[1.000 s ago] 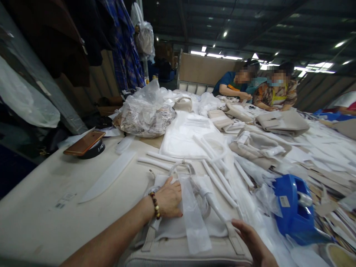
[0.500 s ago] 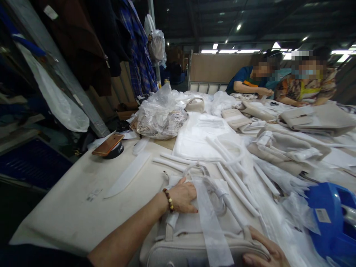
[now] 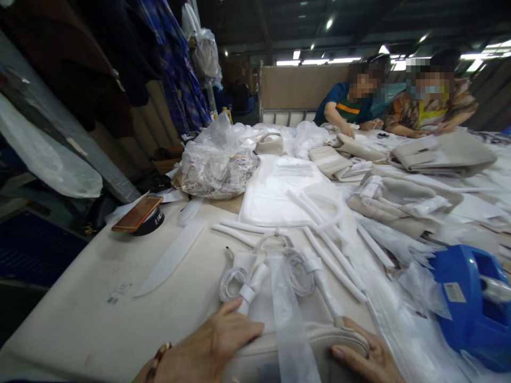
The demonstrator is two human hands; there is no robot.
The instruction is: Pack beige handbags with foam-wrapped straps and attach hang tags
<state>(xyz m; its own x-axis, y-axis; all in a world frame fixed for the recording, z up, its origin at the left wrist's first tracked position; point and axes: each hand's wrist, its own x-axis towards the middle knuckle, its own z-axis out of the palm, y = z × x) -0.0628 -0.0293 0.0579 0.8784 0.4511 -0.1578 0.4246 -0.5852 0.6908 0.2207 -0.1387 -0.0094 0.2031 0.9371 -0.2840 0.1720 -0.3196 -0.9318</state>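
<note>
A light beige bag (image 3: 255, 348) lies at the bottom centre, a translucent white strip (image 3: 288, 314) running down its middle. Its handles are wrapped in white material, with coiled clear-wrapped straps (image 3: 300, 274) beside them. My left hand (image 3: 217, 340) rests on the bag's left part near the wrapped handle, thumb and forefinger apart, its lower part blurred. At the bag's right edge, my right hand (image 3: 365, 354) grips the rim between thumb and fingers.
White foam tubes (image 3: 335, 263) and a white sheet pile (image 3: 279, 197) lie beyond the bag. A phone (image 3: 138, 214) rests on a black round object at left. A blue dispenser (image 3: 459, 298) stands right. Two people work at the far side among more beige bags (image 3: 443, 154).
My left hand has moved down and left from the bag's upper middle, uncovering the left coiled strap. My right hand stays at the bag's right edge. The view has shifted slightly.
</note>
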